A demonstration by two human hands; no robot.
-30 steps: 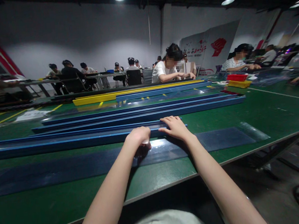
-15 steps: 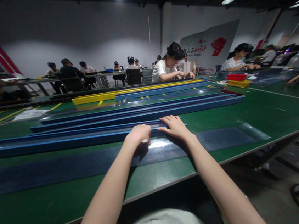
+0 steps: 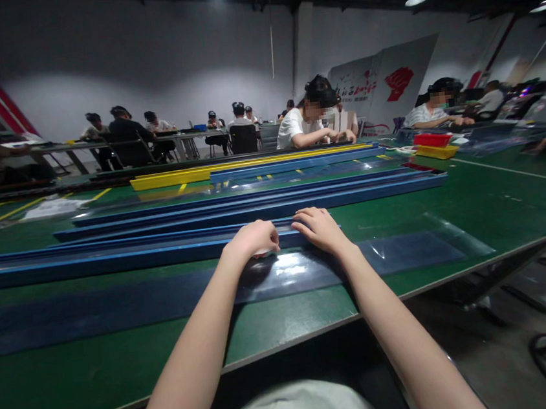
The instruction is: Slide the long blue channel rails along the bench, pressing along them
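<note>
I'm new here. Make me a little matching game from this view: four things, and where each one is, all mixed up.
1. Right hand
2. Flat dark strip
3. Red tray
4. Yellow channel

A. Sitting on a yellow tray
B. Just behind a shorter blue channel
C. At the right end of the nearest blue channel
D. Closest to the near edge of the green table

Pairs: 1-C, 2-D, 3-A, 4-B

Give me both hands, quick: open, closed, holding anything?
Left hand: curled at the near blue channel; whether it grips anything cannot be told.
Right hand: open, over the same channel near its right end.
</note>
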